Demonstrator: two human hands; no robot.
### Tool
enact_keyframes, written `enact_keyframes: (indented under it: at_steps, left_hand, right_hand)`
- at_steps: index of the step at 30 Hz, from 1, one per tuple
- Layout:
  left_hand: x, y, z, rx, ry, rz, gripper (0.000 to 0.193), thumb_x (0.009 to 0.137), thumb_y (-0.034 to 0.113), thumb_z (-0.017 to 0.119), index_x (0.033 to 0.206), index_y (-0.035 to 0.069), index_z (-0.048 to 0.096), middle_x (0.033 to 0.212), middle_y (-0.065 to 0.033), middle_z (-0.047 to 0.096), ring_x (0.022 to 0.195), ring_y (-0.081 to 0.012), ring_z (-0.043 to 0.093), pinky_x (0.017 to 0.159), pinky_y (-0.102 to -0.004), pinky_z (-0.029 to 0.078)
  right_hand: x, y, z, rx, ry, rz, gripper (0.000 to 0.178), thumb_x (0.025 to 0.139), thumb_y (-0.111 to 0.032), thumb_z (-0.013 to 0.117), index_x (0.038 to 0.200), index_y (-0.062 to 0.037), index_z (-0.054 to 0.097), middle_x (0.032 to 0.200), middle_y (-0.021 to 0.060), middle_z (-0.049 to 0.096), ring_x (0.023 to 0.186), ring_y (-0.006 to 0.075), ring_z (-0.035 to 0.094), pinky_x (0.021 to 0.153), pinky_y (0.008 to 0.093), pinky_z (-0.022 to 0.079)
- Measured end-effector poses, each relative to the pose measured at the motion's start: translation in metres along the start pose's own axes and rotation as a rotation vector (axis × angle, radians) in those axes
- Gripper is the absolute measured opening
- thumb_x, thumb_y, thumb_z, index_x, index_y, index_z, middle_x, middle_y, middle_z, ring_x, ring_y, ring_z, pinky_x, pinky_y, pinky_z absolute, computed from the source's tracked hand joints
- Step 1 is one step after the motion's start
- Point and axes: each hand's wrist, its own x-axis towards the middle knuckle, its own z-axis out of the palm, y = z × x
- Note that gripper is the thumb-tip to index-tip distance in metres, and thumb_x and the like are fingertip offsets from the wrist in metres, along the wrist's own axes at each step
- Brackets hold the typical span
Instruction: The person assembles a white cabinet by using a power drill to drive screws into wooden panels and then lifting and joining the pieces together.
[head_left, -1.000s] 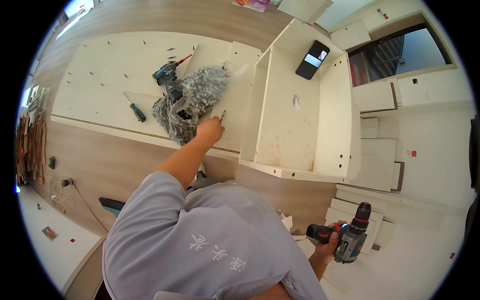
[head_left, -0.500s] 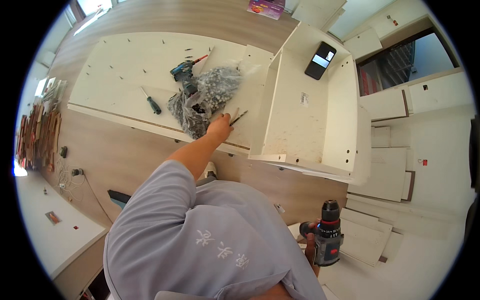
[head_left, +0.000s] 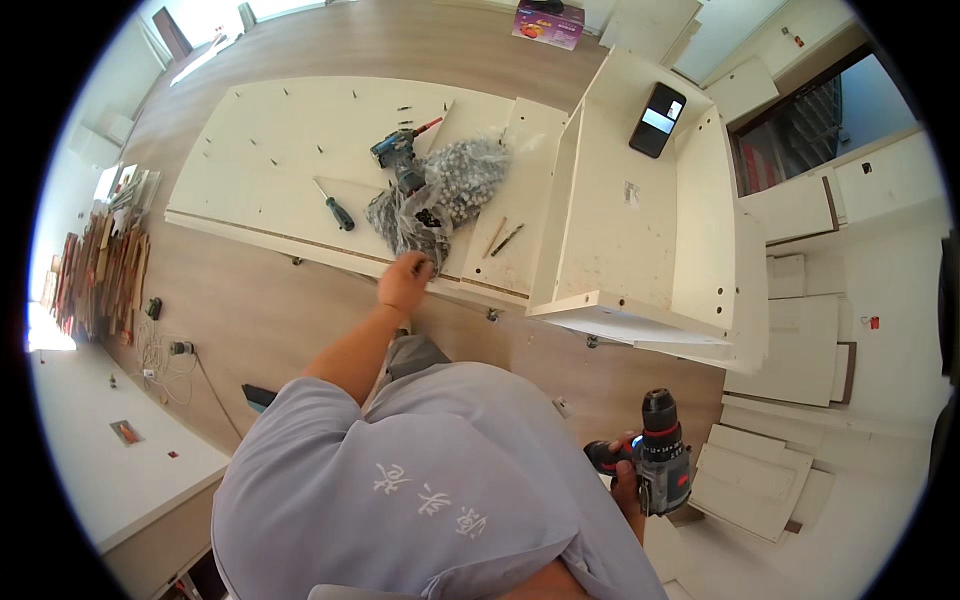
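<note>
My right hand (head_left: pixel 626 490) grips a grey-and-black cordless drill (head_left: pixel 662 455) at the lower right, its chuck pointing away from me. No bit shows in the chuck. My left hand (head_left: pixel 405 282) is at the near edge of a white panel (head_left: pixel 250 155), by the lower end of a clear plastic bag (head_left: pixel 465 175) of small fittings. Its fingers are curled together; whatever they hold, if anything, is hidden. Right of the bag lie a dark drill bit (head_left: pixel 508 240) and a thin tan stick (head_left: pixel 495 236). A second drill driver (head_left: pixel 398 155) with a red tip leans against the bag.
A screwdriver (head_left: pixel 338 210) lies left of the bag, and several small pegs stand in the panel. An open white cabinet box (head_left: pixel 590 240) on the right holds a phone (head_left: pixel 657 120). Wood strips (head_left: pixel 95 265) are stacked at far left; a cable (head_left: pixel 205 380) trails over the floor.
My left hand has drawn back to the left and nearer, away from the drill bit and stick, which stay on the panel. The right hand still holds the drill. The whole view has shifted slightly.
</note>
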Motion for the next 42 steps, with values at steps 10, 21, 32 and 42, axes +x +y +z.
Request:
enact_keyframes:
  at_steps: [10, 21, 32, 42]
  left_hand:
    - [0.161, -0.116, -0.092, 0.262, 0.015, -0.074, 0.026, 0.098, 0.014, 0.056, 0.119, 0.004, 0.069, 0.128, -0.0199, 0.064, 0.115, -0.0397, 0.063, 0.095, -0.0498, 0.053]
    - [0.214, -0.121, -0.111, 0.461, -0.427, 0.038, 0.025, 0.096, 0.022, 0.062, 0.116, 0.006, 0.065, 0.12, -0.0177, 0.068, 0.111, -0.0383, 0.066, 0.092, -0.0498, 0.055]
    - [0.225, -0.106, -0.121, 0.632, -0.552, 0.19, 0.018, 0.095, 0.012, 0.061, 0.113, 0.008, 0.063, 0.118, -0.014, 0.067, 0.111, -0.0324, 0.068, 0.09, -0.0444, 0.058]
    - [0.198, -0.064, -0.191, 0.089, -0.616, 0.246, 0.017, 0.095, 0.012, 0.066, 0.11, 0.003, 0.067, 0.1, -0.0119, 0.074, 0.089, -0.0246, 0.072, 0.079, -0.0388, 0.057]
  right_hand:
    - [0.013, 0.008, 0.135, -0.187, -0.117, 0.161, 0.058, 0.09, -0.03, 0.075, 0.137, -0.0038, 0.053, 0.122, 0.0157, 0.065, 0.114, 0.0249, 0.063, 0.096, 0.0411, 0.052]
    - [0.005, 0.005, 0.268, 0.324, 0.037, 0.467, 0.048, 0.085, -0.035, 0.082, 0.123, -0.0098, 0.067, 0.107, 0.0083, 0.074, 0.096, 0.0263, 0.072, 0.084, 0.0426, 0.058]
    - [0.022, -0.029, 0.345, -0.469, 0.183, 0.307, 0.038, 0.087, -0.011, 0.079, 0.122, -0.0029, 0.066, 0.11, 0.0077, 0.074, 0.091, 0.0154, 0.072, 0.08, 0.0327, 0.059]
    - [0.075, -0.01, 0.344, -0.323, 0.1, 0.225, 0.042, 0.079, -0.032, 0.089, 0.11, -0.0084, 0.073, 0.1, 0.0063, 0.077, 0.092, 0.0227, 0.074, 0.084, 0.0348, 0.058]
